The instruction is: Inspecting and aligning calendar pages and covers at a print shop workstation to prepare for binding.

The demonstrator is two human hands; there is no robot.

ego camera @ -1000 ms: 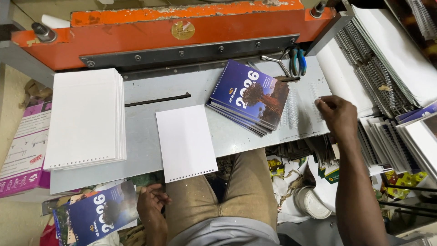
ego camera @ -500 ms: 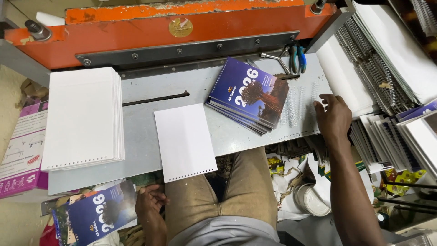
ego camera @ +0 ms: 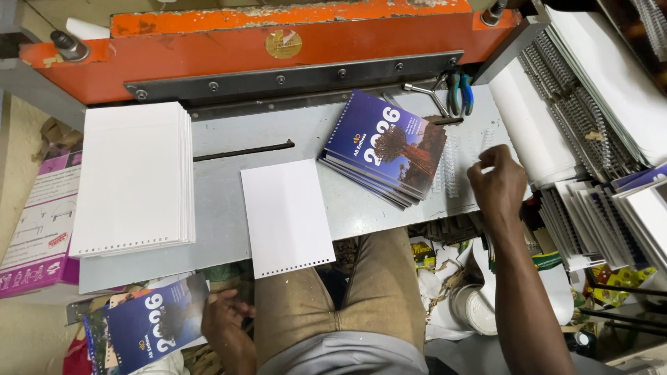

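- Nearest, low on the left, the left hand pinches the edge of a blue cover sheet between its fingers, below the counter edge.
- A punched white sheet lies mid-counter, a white paper stack to its left.
- On the right, the right hand, fingers curled together, touches clear binding coils just beside the blue booklet pile.
- Farthest, the orange machine.

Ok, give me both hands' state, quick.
Left hand: on the blue cover by the lap, grip unclear.
Right hand: fingers curled at the wire binding coils; hold unclear.
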